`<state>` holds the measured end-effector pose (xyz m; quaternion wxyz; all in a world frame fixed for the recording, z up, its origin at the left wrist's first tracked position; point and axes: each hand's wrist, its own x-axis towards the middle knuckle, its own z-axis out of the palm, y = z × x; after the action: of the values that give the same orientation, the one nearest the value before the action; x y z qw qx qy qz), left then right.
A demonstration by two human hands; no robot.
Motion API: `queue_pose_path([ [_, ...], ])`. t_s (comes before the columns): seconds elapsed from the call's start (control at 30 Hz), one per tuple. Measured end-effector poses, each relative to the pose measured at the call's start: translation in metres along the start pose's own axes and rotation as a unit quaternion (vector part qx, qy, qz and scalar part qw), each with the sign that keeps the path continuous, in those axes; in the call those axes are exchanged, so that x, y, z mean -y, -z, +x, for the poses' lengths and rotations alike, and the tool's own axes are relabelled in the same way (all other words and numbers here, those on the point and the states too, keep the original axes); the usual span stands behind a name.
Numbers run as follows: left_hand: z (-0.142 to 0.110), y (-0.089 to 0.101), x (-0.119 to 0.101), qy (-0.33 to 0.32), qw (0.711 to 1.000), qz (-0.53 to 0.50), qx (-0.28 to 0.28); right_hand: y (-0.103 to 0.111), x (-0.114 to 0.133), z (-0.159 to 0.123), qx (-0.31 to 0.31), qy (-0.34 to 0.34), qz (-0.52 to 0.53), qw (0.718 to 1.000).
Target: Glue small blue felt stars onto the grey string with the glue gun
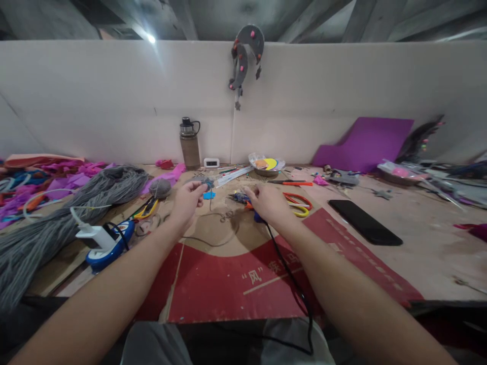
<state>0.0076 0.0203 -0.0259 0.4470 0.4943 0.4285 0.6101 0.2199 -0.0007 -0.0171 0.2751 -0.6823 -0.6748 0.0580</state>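
Note:
My left hand (pixel 187 204) is closed in a pinch at the middle of the table. From its fingertips a strand of grey yarn (pixel 210 200) hangs down and curves over the cardboard; a small dark grey piece (pixel 207 182) shows at the tips, its shape unclear. My right hand (pixel 269 202) is closed around a blue glue gun (pixel 258 218), mostly hidden under the palm, with a black cord (pixel 283 266) running from it toward my lap. Just left of those fingers lies a blue and orange tool (pixel 240 197), partly covered. A bright blue scrap (pixel 209 195) sits between the hands.
Scissors (pixel 302 207) and a black phone (pixel 364 222) lie to the right. On the left are a grey yarn bundle (pixel 95 203), a yarn ball (pixel 160 188) and a blue power strip (pixel 110 253). A bottle (pixel 189 147) and white sticks (pixel 234 176) stand or lie toward the back wall.

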Motion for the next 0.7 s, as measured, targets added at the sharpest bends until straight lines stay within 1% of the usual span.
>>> queue_pose_path([
  [0.03, -0.001, -0.001, 0.0, -0.013, 1.0, 0.014, 0.006, -0.001, 0.005, -0.003, -0.022, 0.027, 0.085, 0.996],
  [0.07, -0.003, -0.002, 0.0, -0.028, 0.999, 0.031, 0.013, -0.004, 0.01, -0.005, -0.032, 0.048, 0.182, 0.982],
  [0.1, -0.005, -0.004, 0.0, -0.044, 0.998, 0.051, 0.019, -0.009, 0.016, -0.008, -0.032, 0.055, 0.281, 0.958],
  [0.13, -0.007, -0.005, 0.0, -0.061, 0.995, 0.072, 0.027, -0.015, 0.022, -0.011, -0.012, 0.053, 0.373, 0.926],
  [0.2, -0.011, -0.008, -0.002, -0.094, 0.988, 0.116, 0.035, -0.027, 0.033, -0.017, 0.059, 0.031, 0.534, 0.843],
  [0.23, -0.013, -0.01, -0.003, -0.109, 0.984, 0.137, 0.035, -0.033, 0.037, -0.02, 0.091, 0.019, 0.589, 0.803],
  [0.27, -0.015, -0.011, -0.005, -0.122, 0.979, 0.159, 0.035, -0.038, 0.041, -0.022, 0.115, 0.008, 0.628, 0.77],
  [0.3, -0.017, -0.012, -0.006, -0.13, 0.974, 0.18, 0.033, -0.041, 0.044, -0.023, 0.136, -0.003, 0.653, 0.745],
  [0.33, -0.019, -0.013, -0.008, -0.136, 0.971, 0.193, 0.03, -0.043, 0.045, -0.024, 0.149, -0.012, 0.664, 0.732],
  [0.37, -0.02, -0.013, -0.009, -0.141, 0.969, 0.201, 0.028, -0.044, 0.045, -0.024, 0.15, -0.017, 0.663, 0.733],
  [0.4, -0.02, -0.013, -0.009, -0.143, 0.968, 0.205, 0.025, -0.044, 0.044, -0.024, 0.142, -0.018, 0.649, 0.747],
  [0.47, -0.021, -0.014, -0.009, -0.144, 0.967, 0.207, 0.027, -0.041, 0.04, -0.022, 0.096, 0.001, 0.596, 0.797],
  [0.53, -0.022, -0.014, -0.007, -0.14, 0.967, 0.209, 0.032, -0.036, 0.036, -0.02, 0.028, 0.041, 0.524, 0.85],
  [0.57, -0.022, -0.014, -0.006, -0.138, 0.968, 0.208, 0.034, -0.033, 0.034, -0.02, -0.002, 0.065, 0.487, 0.871],
  [0.63, -0.023, -0.014, -0.004, -0.134, 0.969, 0.203, 0.04, -0.028, 0.032, -0.02, -0.049, 0.107, 0.417, 0.901],
  [0.7, -0.024, -0.016, -0.004, -0.127, 0.972, 0.193, 0.046, -0.023, 0.032, -0.021, -0.074, 0.137, 0.36, 0.92],
])
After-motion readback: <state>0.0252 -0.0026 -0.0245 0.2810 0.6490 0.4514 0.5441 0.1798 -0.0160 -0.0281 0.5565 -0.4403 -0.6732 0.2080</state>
